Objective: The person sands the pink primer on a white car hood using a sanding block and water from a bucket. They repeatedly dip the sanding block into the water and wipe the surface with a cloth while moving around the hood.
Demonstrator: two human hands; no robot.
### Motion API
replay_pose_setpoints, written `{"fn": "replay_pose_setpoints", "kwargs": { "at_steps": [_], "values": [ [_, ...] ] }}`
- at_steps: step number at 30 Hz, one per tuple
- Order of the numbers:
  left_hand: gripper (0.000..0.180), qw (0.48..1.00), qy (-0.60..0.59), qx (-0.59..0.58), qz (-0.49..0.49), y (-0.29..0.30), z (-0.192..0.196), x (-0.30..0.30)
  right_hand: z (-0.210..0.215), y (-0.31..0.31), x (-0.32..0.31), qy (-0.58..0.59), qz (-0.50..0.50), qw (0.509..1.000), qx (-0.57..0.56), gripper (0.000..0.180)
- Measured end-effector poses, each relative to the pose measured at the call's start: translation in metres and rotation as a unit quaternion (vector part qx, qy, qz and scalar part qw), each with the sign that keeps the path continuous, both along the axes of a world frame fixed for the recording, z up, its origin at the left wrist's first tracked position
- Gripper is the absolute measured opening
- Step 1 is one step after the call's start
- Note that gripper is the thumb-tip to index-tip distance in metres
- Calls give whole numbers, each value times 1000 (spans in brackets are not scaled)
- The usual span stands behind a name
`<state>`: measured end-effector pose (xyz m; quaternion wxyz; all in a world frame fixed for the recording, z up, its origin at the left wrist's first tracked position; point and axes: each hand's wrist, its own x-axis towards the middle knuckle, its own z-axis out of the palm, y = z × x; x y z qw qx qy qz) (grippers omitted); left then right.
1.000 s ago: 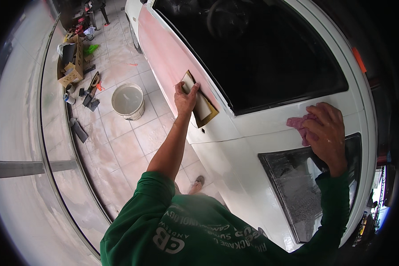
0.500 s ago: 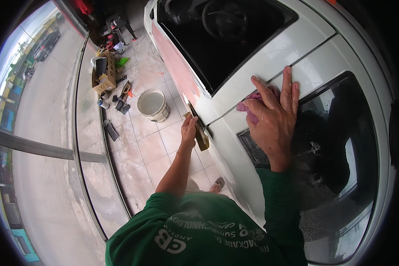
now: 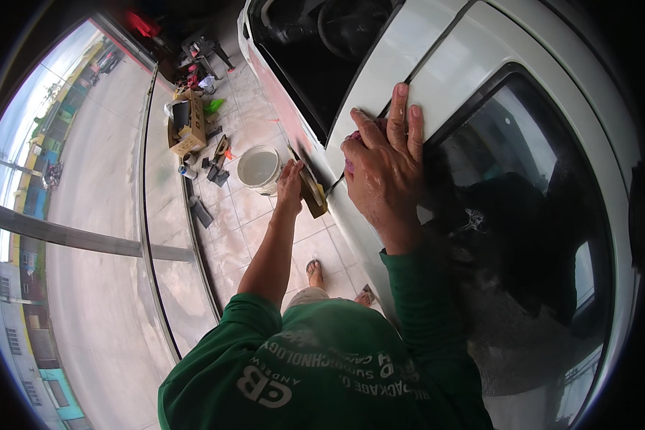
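Here the left hand [image 3: 290, 188] is clamping a stiff, light-looking sanding block [image 3: 312, 192] by its back against the white car door [image 3: 369, 93], while the right hand [image 3: 383, 168] is pressing a soft pink cloth [image 3: 353, 136] flat.

White bucket [image 3: 259, 168], cardboard box [image 3: 187, 123] w/ scattered tools [image 3: 217, 159] on tiled floor [image 3: 229, 229].

Left hand [image 3: 291, 188] gripping (arm outstretched), right hand [image 3: 383, 168] flat, fingers [image 3: 400, 115] extended
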<state>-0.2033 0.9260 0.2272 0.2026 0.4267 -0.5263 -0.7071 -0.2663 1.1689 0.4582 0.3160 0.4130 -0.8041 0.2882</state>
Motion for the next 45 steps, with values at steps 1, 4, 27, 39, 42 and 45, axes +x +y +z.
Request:
{"fn": "replay_pose_setpoints", "kwargs": {
  "at_steps": [1,4,27,39,42,45],
  "values": [
    [79,1000,-3,15,-8,6,5,-6,-4,2,-4,2,-3,1000,-4,11],
    [71,999,0,41,-19,-11,-5,-3,0,-6,-7,17,15,998,-58,8],
    [77,977,8,-211,-10,-4,-35,-35,17,-14,1,82,94,992,-28,28],
    [76,932,-4,-363,-18,6,-10,-42,22,-119,-20,30,134,978,157,26],
    [81,978,-103,-173,-58,-123,-17,-90,66,-49,-11,93,2,967,236,27],
    [80,998,-55,-40,-11,-192,-31,-112,73,-15,-8,158,-64,938,302,21]
  ]
}}
